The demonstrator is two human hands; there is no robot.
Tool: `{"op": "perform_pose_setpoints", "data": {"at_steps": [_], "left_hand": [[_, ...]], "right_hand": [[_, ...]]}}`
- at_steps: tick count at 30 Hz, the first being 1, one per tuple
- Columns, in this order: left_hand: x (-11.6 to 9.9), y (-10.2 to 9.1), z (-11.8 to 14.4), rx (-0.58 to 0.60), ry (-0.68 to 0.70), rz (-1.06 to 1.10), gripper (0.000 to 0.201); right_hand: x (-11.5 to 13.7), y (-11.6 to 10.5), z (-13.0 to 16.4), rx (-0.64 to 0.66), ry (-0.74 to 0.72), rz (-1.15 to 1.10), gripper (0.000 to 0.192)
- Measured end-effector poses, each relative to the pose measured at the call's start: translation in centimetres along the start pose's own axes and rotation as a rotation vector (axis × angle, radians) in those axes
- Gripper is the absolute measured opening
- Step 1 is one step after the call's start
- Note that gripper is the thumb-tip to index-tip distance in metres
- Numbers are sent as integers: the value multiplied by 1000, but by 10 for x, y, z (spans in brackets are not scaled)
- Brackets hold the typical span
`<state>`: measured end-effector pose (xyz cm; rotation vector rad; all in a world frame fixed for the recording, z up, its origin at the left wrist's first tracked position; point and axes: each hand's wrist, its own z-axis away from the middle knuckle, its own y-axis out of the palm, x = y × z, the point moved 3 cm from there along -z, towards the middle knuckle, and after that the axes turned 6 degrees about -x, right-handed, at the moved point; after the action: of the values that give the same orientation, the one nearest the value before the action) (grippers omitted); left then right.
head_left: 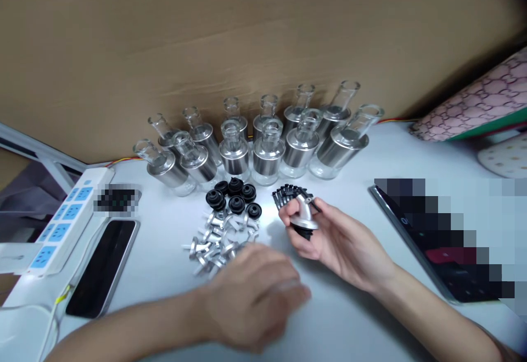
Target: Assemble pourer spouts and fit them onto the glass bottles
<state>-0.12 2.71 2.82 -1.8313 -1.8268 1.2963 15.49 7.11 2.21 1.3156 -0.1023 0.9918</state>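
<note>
1. Silver pourer spout (pixel 305 213) w/ black stopper at its base, clamped in right hand (pixel 329 235): thumb and fingertips closed around it, held just above table (pixel 349 318), a bit right of centre, near the parts piles.
2. Left hand (pixel 255 290) blurred, palm down, low over near edge of silver spout pile (pixel 220 238); fingers look loosely curled, can't tell if gripping anything.
3. Supplies just beyond hands: cluster of black rubber stoppers (pixel 235 196) behind the silver pile; small bunch of black caps (pixel 290 194) touching/just behind right-hand fingertips.
4. Progress, judged from layout: one spout+stopper unit seemingly put together in hand; approx six stoppers and a good heap of spouts left loose. No finished-unit pile visible. Glass bottles w/ metal sleeves (pixel 263 142) in two rows at back, all necks open, none fitted w/ a spout. So early on, most left.
5. Room: bare white table between hands and around wrists, esp. front centre. Left side tighter: dark phone (pixel 105 266) lying flat, power strip (pixel 61 224) w/ cable near table's left edge. Right side: tablet (pixel 436 241) at an angle, well apart from right hand.
6. Back limit: cardboard wall (pixel 247 38) directly behind bottles, no room past them. Bottles packed touching, tip risk if reached over. Pink patterned fabric (pixel 477 104) at far right corner.
</note>
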Motion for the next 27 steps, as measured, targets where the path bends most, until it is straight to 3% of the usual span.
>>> {"op": "perform_pose_setpoints", "data": {"at_steps": [4,10,12,17,20,21,23,25,27], "left_hand": [[-21,38,21,165,68,127,20],[-11,42,18,63,30,42,26],[-9,48,20,80,48,78,28],[-8,64,30,190,90,-118,21],[-9,62,29,241,96,-154,23],[-10,61,28,253,94,-153,23],[-10,57,25,275,81,-130,24],[-11,56,23,307,60,-89,23],[-11,55,22,339,33,-45,23]], "right_hand": [[4,2,2,-4,-19,36,22],[16,-1,0,-106,-168,106,35],[17,-2,-1,-157,-248,240,40],[23,-1,-1,-213,-458,481,42],[43,-6,2,-346,-649,588,27],[53,-8,5,-437,-752,672,26],[75,-9,12,-750,-1062,1165,52],[90,-11,11,-896,-1133,1513,56],[101,-15,6,-935,-1125,1725,49]]}}
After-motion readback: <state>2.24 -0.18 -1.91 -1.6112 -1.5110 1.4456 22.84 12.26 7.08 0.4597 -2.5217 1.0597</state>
